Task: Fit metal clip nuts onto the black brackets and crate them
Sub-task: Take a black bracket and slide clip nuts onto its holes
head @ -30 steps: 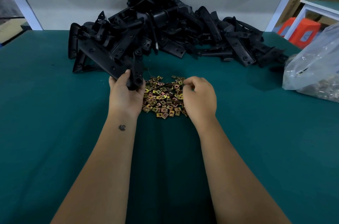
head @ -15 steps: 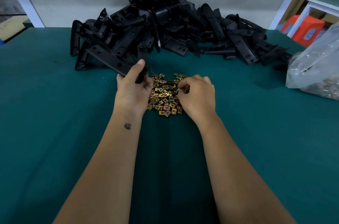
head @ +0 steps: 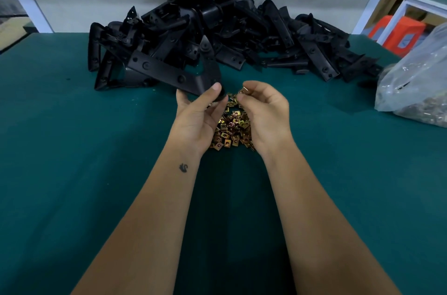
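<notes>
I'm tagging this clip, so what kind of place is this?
Most likely a small factory or workshop assembly bench: a heap of black brackets on a green-covered table, a pile of loose clip nuts, and a plastic bag that seems to hold hardware.

No readable text, labels, brand names or numbers appear anywhere. The only mark is a small dark tattoo point(head: 183, 167) on the inner left wrist, a shape without letters

2 hands point(head: 200, 115), 1 bracket pile point(head: 217, 36) (uncountable), 1 clip-nut heap point(head: 231, 130), 1 plastic bag point(head: 418, 79).
</notes>
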A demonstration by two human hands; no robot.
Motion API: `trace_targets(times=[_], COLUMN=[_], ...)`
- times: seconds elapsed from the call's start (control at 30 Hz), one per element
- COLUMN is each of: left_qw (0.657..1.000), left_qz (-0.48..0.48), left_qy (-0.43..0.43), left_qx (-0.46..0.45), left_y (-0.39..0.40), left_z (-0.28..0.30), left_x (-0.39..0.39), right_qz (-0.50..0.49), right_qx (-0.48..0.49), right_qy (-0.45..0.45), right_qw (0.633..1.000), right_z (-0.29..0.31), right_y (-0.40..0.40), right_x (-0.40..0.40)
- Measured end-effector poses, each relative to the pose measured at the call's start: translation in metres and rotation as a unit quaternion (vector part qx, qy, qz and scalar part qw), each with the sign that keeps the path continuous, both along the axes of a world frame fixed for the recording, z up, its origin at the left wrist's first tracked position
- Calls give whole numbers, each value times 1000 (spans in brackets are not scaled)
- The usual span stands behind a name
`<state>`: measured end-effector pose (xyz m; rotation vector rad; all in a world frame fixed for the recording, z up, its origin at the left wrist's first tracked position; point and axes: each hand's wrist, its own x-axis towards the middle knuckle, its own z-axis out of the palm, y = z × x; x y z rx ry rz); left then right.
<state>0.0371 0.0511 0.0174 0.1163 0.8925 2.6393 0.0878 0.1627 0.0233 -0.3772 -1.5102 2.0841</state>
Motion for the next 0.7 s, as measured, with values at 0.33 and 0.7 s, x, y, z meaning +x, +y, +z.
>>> trace_targets(times=[0.33, 0.7], left_qw=[993, 989], left_qz=[-98, -116], left_qy=[28, 49], left_qx=[-52, -82], left_y=[-8, -5], left_z=[-2, -2], left_x=[0, 1], right_qz=[52, 42], right_qx=[-129, -153], right_qy=[38, 28], right_qw=[990, 987], right_z=[3, 5], right_y=[1, 2], right_x=[4, 6])
